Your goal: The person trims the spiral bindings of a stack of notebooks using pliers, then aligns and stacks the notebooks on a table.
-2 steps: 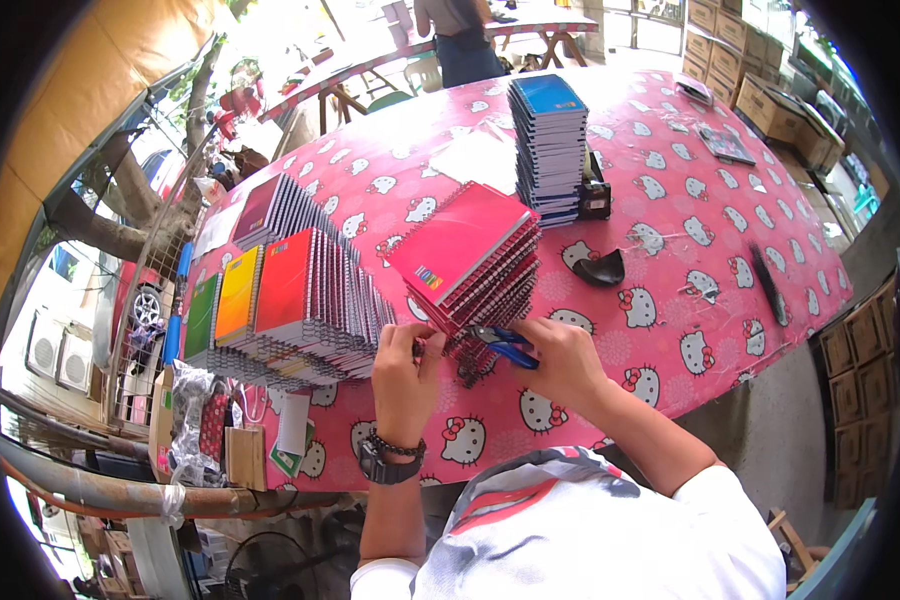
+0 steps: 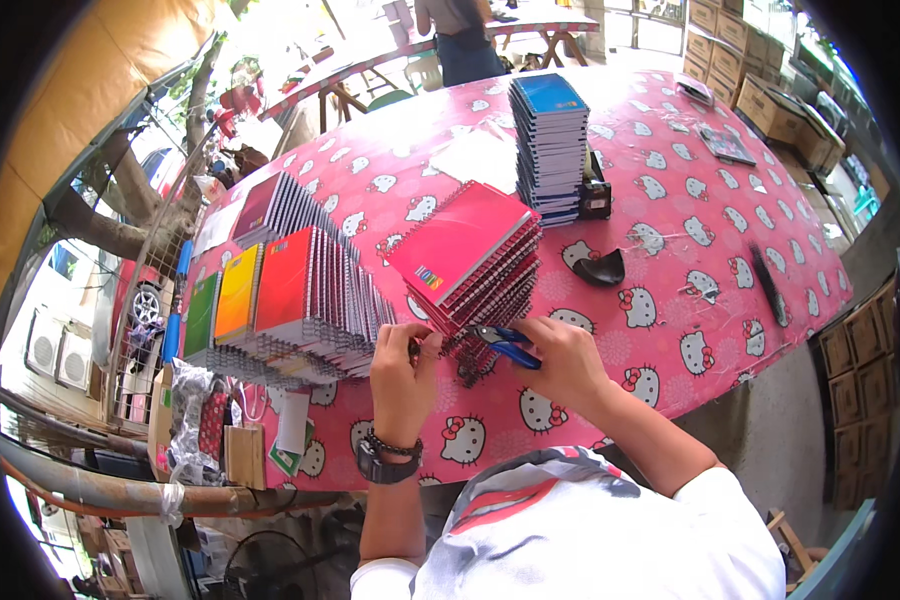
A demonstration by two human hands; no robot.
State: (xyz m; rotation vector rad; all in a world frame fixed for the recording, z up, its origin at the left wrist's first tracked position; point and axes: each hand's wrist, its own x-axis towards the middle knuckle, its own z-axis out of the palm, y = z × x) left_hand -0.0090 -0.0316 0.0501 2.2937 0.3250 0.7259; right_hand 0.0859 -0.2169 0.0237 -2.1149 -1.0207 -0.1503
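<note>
A stack of pink spiral notebooks [image 2: 465, 240] stands in front of me on the table, its layers slightly fanned. My right hand [image 2: 560, 355] grips blue-handled pliers [image 2: 511, 346], and their jaws reach the coil edge at the near side of the stack. Close to the stack's near left corner is my left hand [image 2: 405, 365], thumb and fingers pinched together. What it holds, if anything, is too small to make out. Dark loose coil ends [image 2: 470, 368] show below the pliers. A black watch and a beaded bracelet circle my left wrist.
Left of me are stacked spiral notebooks in red [image 2: 285, 280], yellow [image 2: 237, 295], green [image 2: 201, 310] and maroon [image 2: 258, 208]. A tall blue notebook stack [image 2: 550, 150] rises farther back. A black curved object [image 2: 602, 268] and a dark brush-like strip [image 2: 769, 285] lie on the right.
</note>
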